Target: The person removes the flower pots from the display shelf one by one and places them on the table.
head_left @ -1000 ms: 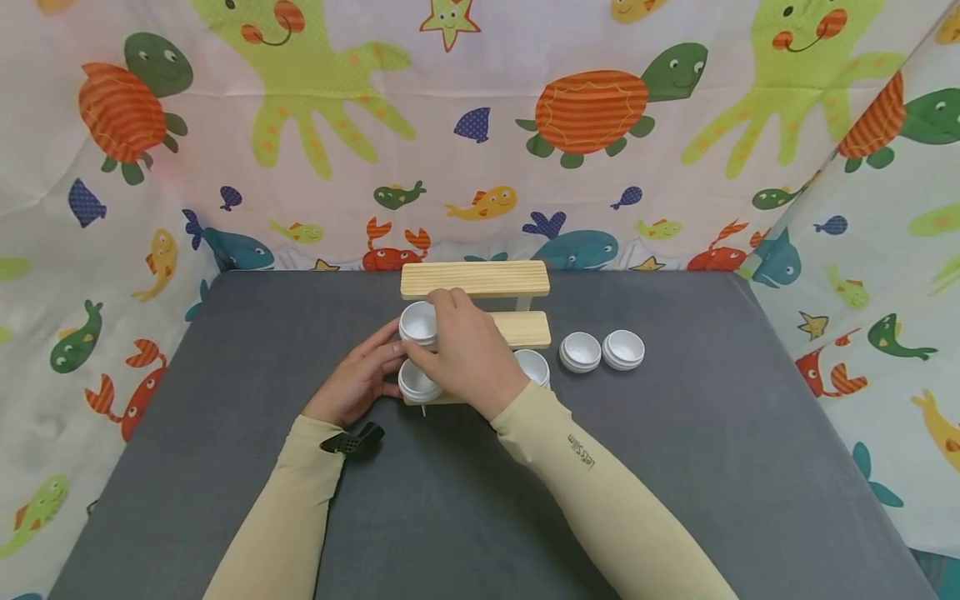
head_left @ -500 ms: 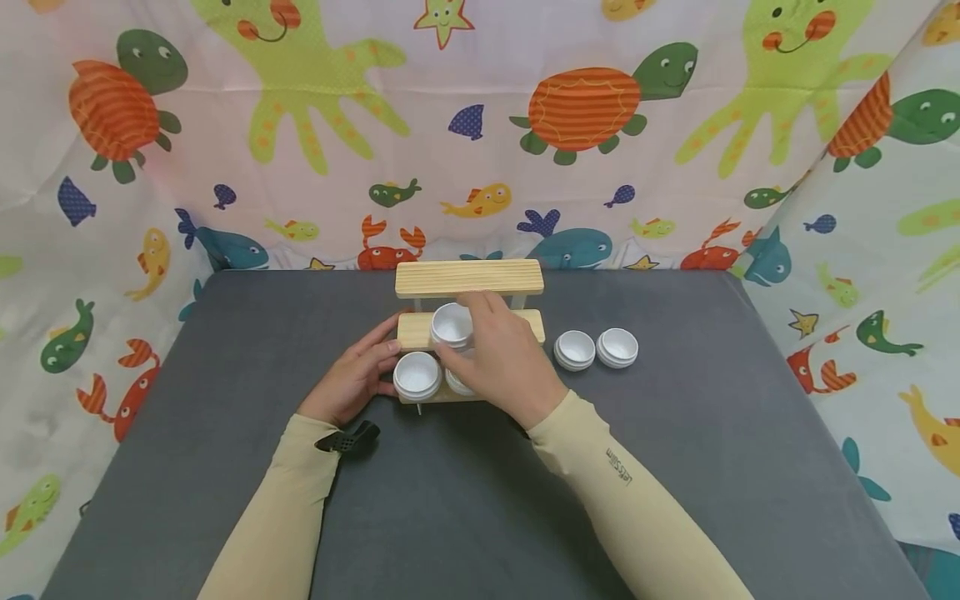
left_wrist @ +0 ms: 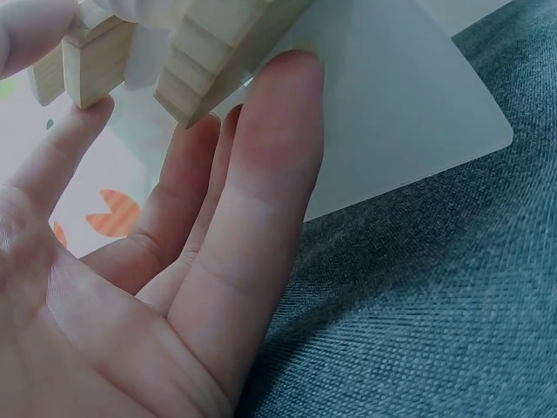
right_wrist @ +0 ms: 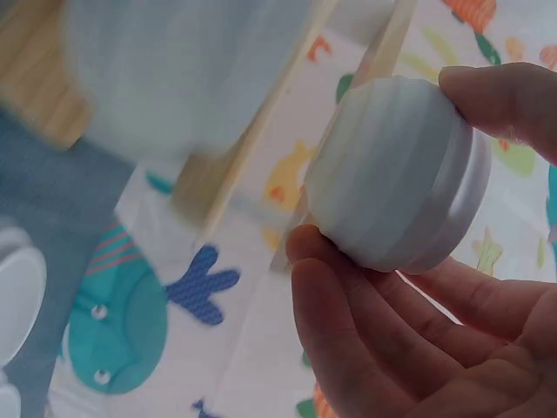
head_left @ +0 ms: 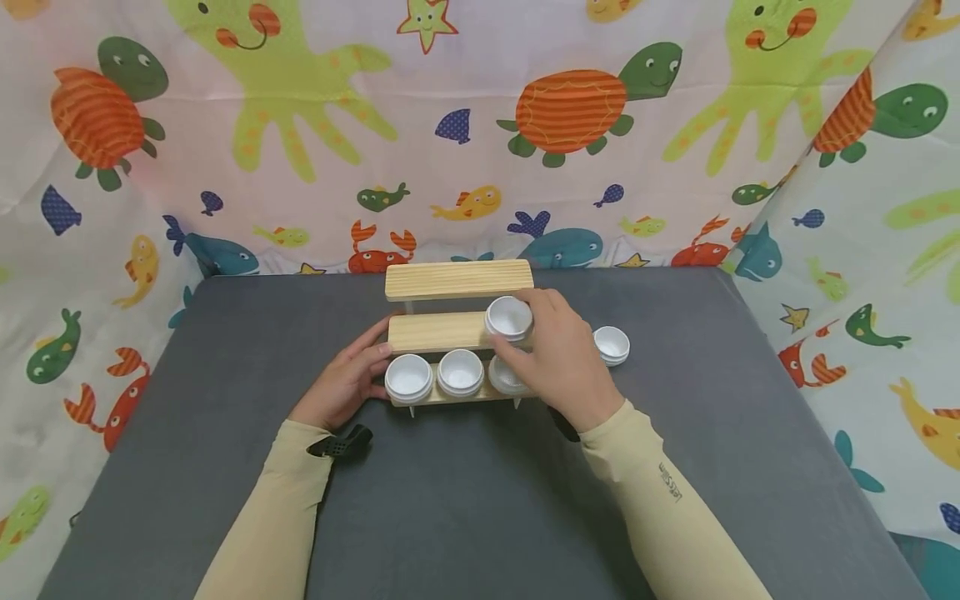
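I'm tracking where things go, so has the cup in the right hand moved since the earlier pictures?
Yes, rightward: the cup in the right hand went from the left end of the middle shelf to its right end.

1. In front of you is a table [head_left: 450, 508], under a dark grey covering; the left wrist view shows you its woven texture;
2. directly on it, towards its far side, stands your three-tier stand [head_left: 437, 332], with pale wooden shelves;
3. along its lowest shelf [head_left: 465, 398], you have three white cups [head_left: 460, 372] in a row, mouths up;
4. right of the stand, you see another white cup [head_left: 612, 343] sitting upright, directly on the covering.
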